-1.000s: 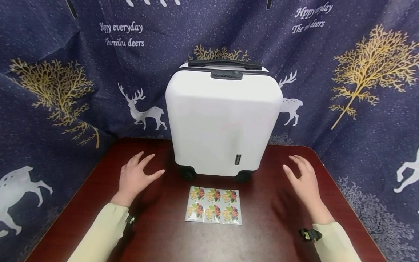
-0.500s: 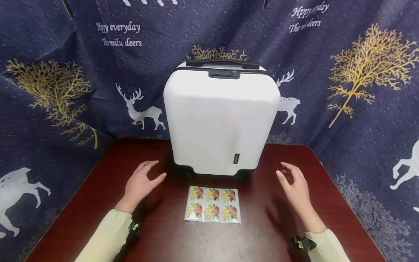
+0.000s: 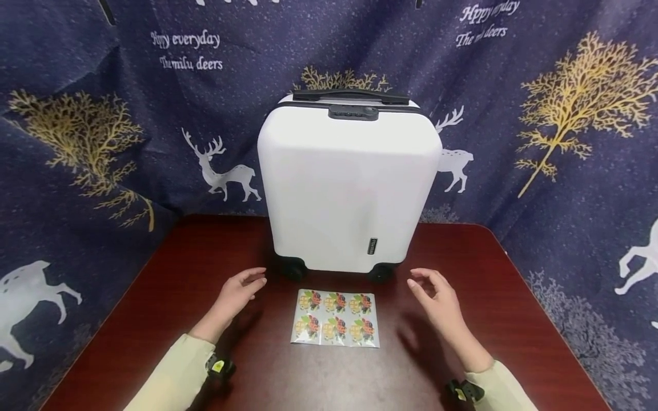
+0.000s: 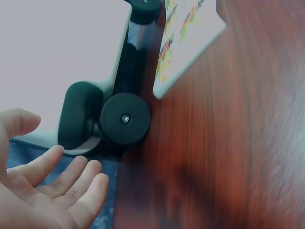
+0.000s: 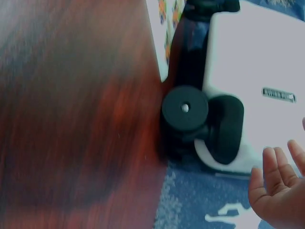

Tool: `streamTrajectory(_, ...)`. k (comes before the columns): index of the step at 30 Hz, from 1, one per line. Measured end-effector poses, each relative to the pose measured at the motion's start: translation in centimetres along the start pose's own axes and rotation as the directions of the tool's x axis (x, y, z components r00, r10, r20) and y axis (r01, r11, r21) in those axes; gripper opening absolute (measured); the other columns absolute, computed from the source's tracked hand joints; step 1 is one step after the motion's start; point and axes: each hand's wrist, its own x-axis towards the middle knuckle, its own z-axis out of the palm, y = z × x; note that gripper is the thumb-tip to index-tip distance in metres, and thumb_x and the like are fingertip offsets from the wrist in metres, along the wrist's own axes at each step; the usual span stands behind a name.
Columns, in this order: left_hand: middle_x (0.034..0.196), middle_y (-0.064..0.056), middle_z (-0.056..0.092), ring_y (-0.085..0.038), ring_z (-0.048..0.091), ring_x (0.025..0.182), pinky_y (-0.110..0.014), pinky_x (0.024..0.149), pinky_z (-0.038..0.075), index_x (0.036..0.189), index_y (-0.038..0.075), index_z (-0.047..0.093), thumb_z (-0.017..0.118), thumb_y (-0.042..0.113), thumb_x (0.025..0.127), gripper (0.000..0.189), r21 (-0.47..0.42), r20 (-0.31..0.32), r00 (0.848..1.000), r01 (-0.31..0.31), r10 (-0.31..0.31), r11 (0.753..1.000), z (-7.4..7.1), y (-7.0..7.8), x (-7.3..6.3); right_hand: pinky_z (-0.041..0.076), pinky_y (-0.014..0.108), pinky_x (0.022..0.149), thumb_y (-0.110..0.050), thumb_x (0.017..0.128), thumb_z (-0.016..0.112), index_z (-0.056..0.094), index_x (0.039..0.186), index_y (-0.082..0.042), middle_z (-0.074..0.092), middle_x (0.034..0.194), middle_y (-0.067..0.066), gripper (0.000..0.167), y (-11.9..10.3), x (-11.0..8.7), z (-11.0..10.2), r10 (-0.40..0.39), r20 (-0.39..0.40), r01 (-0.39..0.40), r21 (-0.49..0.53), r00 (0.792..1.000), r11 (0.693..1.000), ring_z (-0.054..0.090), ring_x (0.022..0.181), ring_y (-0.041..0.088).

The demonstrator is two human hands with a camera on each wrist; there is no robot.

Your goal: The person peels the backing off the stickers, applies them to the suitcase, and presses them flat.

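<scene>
A sheet of fruit-and-waffle stickers (image 3: 335,318) lies on the table in front of a white suitcase (image 3: 344,188), which stands upright on black wheels (image 5: 185,109). To the left of the sheet hovers my left hand (image 3: 235,297), fingers loosely bent and holding nothing. My right hand (image 3: 437,297) hangs over the table to the right of the sheet, thumb and fingers apart, nothing between them. In the left wrist view a suitcase wheel (image 4: 125,118) appears beyond the left fingertips. Neither hand touches the sheet or the suitcase.
The dark red wooden table (image 3: 329,382) reaches back to a navy curtain (image 3: 221,114) printed with white deer and golden trees. On top of the suitcase are a black carry handle (image 3: 352,96) and a combination lock (image 3: 353,112).
Both hands have moved inward and lower, closer to the sheet's two sides, with the left fingers drawn nearer the thumb. The sheet and suitcase have stayed in place.
</scene>
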Motion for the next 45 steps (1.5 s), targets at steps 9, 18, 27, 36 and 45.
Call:
streamTrajectory(9,0.148,-0.031,0.052,-0.042,0.060,0.130,-0.048,0.101,0.057,0.148,-0.004,0.046,0.053,0.021,0.105,0.050,-0.148,0.093,0.993,0.086,-0.073,0.985,1.7,-0.4,-0.4,0.056,0.020,0.083,-0.018,0.097,0.071,0.067,0.126,-0.005,0.069,0.119,0.015,0.032,-0.8,-0.5,2.2,0.054,0.144,-0.056,0.013,0.988,0.998,0.060,0.098,0.002)
streamTrajectory(18,0.150,-0.031,0.051,-0.043,0.057,0.134,-0.051,0.106,0.054,0.150,-0.005,0.043,0.047,0.022,0.106,0.051,-0.174,0.201,0.976,0.121,-0.085,0.977,2.6,-0.1,-0.3,0.057,0.027,0.089,-0.018,0.096,0.072,0.066,0.128,-0.004,0.066,0.126,0.019,0.036,-1.5,0.3,3.6,0.059,0.263,-0.065,0.015,0.963,0.998,0.068,0.105,0.025)
streamTrajectory(27,0.153,-0.032,0.046,-0.044,0.052,0.138,-0.050,0.110,0.050,0.151,-0.008,0.040,0.044,0.023,0.108,0.053,-0.256,0.295,0.950,0.182,-0.103,0.949,3.1,-0.4,0.4,0.056,0.023,0.080,-0.013,0.096,0.070,0.065,0.127,0.002,0.066,0.127,0.021,0.035,-2.2,0.9,5.2,0.041,0.401,-0.052,0.016,0.915,0.998,0.069,0.100,0.024)
streamTrajectory(36,0.154,-0.034,0.043,-0.046,0.049,0.141,-0.051,0.114,0.047,0.152,-0.009,0.036,0.041,0.025,0.109,0.055,-0.321,0.331,0.934,0.244,-0.133,0.915,3.4,-0.4,1.0,0.054,0.024,0.079,-0.009,0.094,0.071,0.068,0.121,0.003,0.069,0.120,0.021,0.030,-2.5,1.2,7.9,-0.022,0.476,0.014,0.020,0.879,1.000,0.068,0.097,0.026)
streamTrajectory(45,0.155,-0.037,0.040,-0.046,0.046,0.143,-0.051,0.117,0.043,0.154,-0.009,0.033,0.031,0.024,0.110,0.056,-0.360,0.374,0.915,0.296,-0.154,0.885,3.9,-0.8,1.6,0.053,0.023,0.073,-0.017,0.093,0.075,0.070,0.119,0.001,0.071,0.120,0.020,0.032,-2.4,1.8,10.0,-0.030,0.530,0.019,0.026,0.848,0.999,0.069,0.096,0.025)
